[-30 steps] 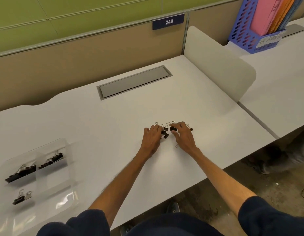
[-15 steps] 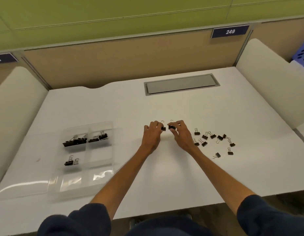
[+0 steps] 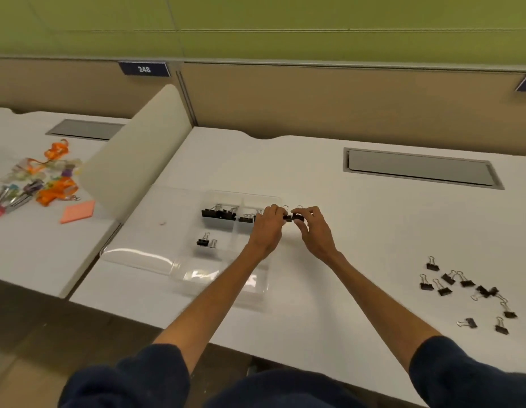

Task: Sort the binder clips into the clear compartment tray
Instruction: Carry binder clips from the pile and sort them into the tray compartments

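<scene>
The desk runs under both forearms, and the clear tray sits on it just left of the hands, its right rim partly under the left hand. Three of its compartments already hold clips: two at the far end and one nearer the person, all left of the left hand. The right hand is just beside the left, just off the tray's right edge. Each pinches one small black clip: the left clip and the right clip nearly touch between the fingertips. Well to the right of the right hand, nearer the desk edge, a loose pile waits unsorted. The main risk is mis-sorting: the two held clips look alike in size, and the clear walls are hard to see, so one could drop into the wrong compartment or outside the rim. Carrying two at once could also let one slip.
</scene>
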Motion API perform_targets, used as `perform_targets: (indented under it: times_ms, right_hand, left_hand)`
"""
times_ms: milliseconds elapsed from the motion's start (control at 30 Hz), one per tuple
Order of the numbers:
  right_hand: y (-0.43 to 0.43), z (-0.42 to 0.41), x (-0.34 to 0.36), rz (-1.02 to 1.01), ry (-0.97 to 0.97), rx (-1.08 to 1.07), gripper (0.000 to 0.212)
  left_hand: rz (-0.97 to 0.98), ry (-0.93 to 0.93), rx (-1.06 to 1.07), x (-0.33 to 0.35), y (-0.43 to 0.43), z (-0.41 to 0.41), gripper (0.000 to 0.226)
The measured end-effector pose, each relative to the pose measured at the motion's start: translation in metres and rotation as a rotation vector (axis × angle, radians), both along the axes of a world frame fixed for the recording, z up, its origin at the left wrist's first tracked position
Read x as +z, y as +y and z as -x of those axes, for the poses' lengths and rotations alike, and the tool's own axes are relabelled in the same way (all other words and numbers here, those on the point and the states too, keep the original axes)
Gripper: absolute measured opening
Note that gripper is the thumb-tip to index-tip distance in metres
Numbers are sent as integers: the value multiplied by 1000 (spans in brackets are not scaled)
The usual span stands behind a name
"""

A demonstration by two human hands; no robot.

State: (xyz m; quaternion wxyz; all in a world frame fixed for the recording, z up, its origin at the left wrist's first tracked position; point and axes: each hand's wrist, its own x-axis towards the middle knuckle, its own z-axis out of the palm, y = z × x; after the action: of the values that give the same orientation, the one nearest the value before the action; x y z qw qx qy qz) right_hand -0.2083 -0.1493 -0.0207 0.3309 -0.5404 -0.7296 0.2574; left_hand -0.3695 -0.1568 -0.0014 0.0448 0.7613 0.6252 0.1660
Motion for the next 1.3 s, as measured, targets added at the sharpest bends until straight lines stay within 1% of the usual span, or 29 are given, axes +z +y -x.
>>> perform_targets:
  times_ms: [100,233,400,533,667,800,900,1100,1200,1300]
  right_hand:
    - [1,35,1,-1,-7,53,27]
    - [-2,78,2,-52,-11,126,30]
    - [-7,123,3,-26,-37,168,41]
    - [-13,150,-2,-52,-69,215,40]
    - [-20,172,-6,-54,-114,262,31]
    - [-25,188,-7,-59,-155,287,24]
    - [-24,195,-8,-50,-186,292,22]
    - [-23,202,-8,-19,-198,286,17]
    - [-24,204,-9,23,-202,309,13]
    - [-25,202,-10,32,-225,323,17]
  left_hand:
    - [7,8,43,1,-8,35,24]
    - [-2,73,101,1,-23,84,23]
    - [42,134,204,-2,-38,139,26]
    - [92,175,236,-9,-50,168,23]
    - [102,211,231,-14,-61,185,30]
    - [114,225,194,-15,-63,199,32]
    - [101,235,161,-15,-63,203,30]
    - [126,335,121,-12,-60,211,33]
    - [138,345,112,-9,-58,215,32]
    - [133,325,109,-9,-58,214,30]
